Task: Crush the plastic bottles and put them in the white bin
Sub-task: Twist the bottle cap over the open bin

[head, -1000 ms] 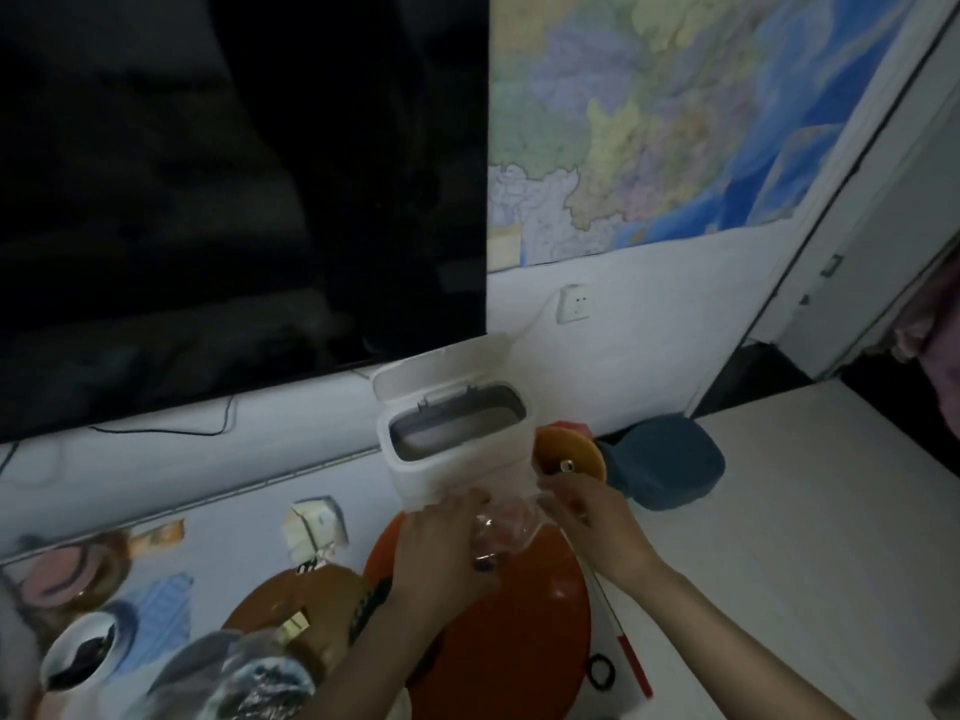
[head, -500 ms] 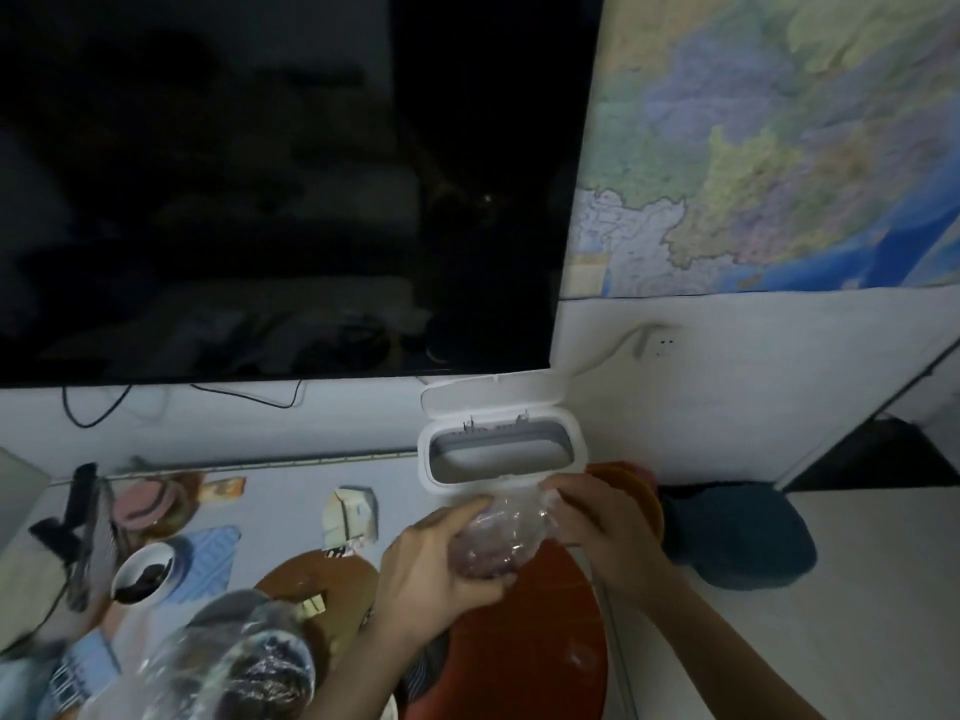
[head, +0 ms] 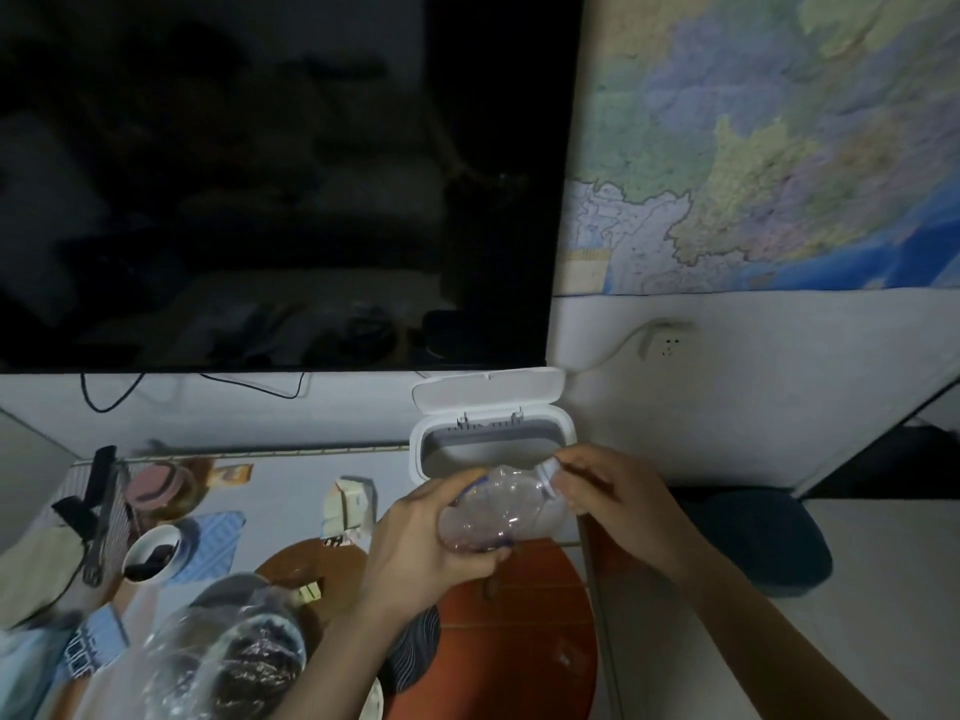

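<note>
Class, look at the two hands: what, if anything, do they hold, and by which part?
Both grip one crumpled clear plastic bottle: the left hand wraps its base end, the right hand pinches its neck.

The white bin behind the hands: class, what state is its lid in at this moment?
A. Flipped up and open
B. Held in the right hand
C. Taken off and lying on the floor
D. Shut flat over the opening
A: the white bin has its lid standing up behind the opening, leaving the inside bare, while both hands hold the plastic bottle in front of it.
</note>
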Demonstrator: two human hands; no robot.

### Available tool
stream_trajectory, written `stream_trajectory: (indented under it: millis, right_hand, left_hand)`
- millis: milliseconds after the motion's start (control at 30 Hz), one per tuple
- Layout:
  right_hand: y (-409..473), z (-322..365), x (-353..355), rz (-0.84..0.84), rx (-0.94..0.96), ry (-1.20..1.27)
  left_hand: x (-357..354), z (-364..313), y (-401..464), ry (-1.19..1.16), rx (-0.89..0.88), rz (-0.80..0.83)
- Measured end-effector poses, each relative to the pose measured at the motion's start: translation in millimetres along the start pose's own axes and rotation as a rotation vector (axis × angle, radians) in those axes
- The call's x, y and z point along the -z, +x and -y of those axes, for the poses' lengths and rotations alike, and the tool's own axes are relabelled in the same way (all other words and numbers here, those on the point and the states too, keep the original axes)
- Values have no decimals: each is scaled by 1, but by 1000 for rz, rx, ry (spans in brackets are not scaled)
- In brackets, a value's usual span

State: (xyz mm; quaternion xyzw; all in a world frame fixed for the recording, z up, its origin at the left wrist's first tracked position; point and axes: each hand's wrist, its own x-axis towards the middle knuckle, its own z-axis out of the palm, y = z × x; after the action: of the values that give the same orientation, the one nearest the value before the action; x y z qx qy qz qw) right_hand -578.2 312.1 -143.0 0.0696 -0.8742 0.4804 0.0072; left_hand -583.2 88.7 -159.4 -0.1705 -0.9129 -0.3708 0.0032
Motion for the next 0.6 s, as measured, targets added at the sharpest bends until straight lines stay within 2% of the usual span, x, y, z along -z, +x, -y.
stream_trajectory:
  millis: [167,300,367,500,600]
  right_hand:
    - [-6,-3,8,64,108,63]
    - [-8,-6,9,15,-30,66]
    - [-8,-7,9,-1,-3,21]
    - [-13,-7,11,100,35,59]
    - [-18,-8,9,87,-27,153]
  left_hand:
    - [-1,-1,-4,6,-21,17]
    - [-3,-3,-5,32,-50,22]
    - [-5,-5,-6,37,-52,21]
    - [-4,-6,-11,52,-57,14]
    - [-4,-6,-14,59,-75,6]
